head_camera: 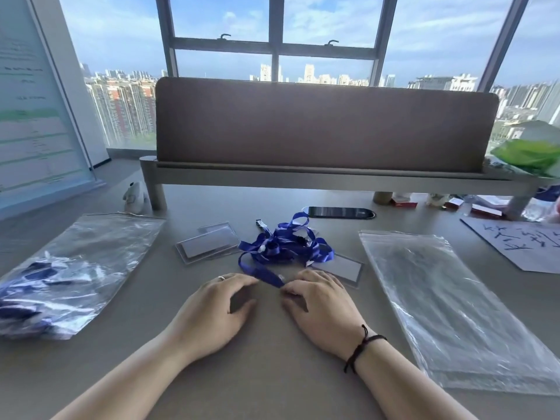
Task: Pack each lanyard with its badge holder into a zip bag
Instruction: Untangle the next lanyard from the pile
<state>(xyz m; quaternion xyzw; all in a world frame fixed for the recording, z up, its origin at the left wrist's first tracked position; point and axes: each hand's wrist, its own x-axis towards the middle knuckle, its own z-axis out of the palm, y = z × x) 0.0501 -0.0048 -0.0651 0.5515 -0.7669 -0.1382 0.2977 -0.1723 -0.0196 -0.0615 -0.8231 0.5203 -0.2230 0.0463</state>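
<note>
A person's two hands rest low on a grey surface (272,374), forearms cut off by the near edge. The left hand (216,310) lies with fingers curled loosely, its tips touching the near end of a blue lanyard strap (266,275); whether it actually pinches the strap cannot be told. The right hand (318,307), a dark cord at its wrist, pinches the strap's end between fingertips, the small clip there hard to make out. The strap runs away from the hands, slanting up and left, into a tangled heap of blue lanyards (286,245) just beyond the fingers. One clear badge holder (209,245) lies beyond the left hand, long axis slanting up to the right; a second badge holder (342,268) sits just beyond the right hand, partly hidden by the heap and the knuckles. Well left of the left hand, a filled zip bag (75,274) holds blurred blue contents, cut off by the frame edge. Right of the right hand, flat empty zip bags (448,304) stretch towards the near right corner. Bare surface lies between the forearms. Farther off lies a dark phone (341,212), then a brown partition (324,125).
</note>
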